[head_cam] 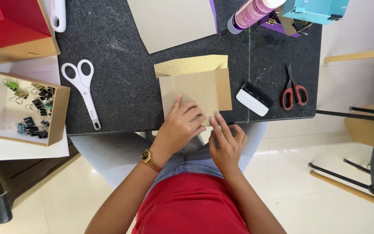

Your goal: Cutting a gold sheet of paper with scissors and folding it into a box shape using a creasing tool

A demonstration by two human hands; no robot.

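Head view, near to far:
Left hand (179, 128): fingers spread flat, pressing the folded tan card (194, 89).
Right hand (226, 143): fingers close together, tips on the card's near edge.
Card: at the dark bench's (122, 86) near edge, centre.
Cardboard tray (59, 117): left, holds binder clips (34, 112).
White scissors (83, 89): between tray and card.
Glue bottle (252, 13): far side, lying tilted.

glue bottle (252, 12) top cropped, cardboard (195, 89) edge under fingers (187, 113)
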